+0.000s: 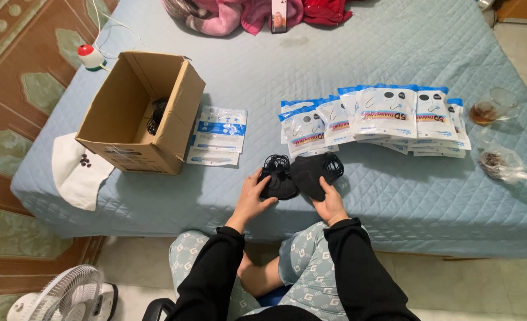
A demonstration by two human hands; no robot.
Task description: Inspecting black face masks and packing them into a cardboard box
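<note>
The left hand (253,197) curls its fingers over a small pile of black fabric face masks (278,178) with looped ear cords, and the right hand (330,203) pinches the lower edge of one black folded mask (312,172) just beside that pile, all on the pale blue quilted bed (394,196). Beyond the right hand lies a fanned row of white-and-blue sealed mask packets (382,116). Up and left of the left hand stands an open brown cardboard box (139,113) (black cords inside).
</note>
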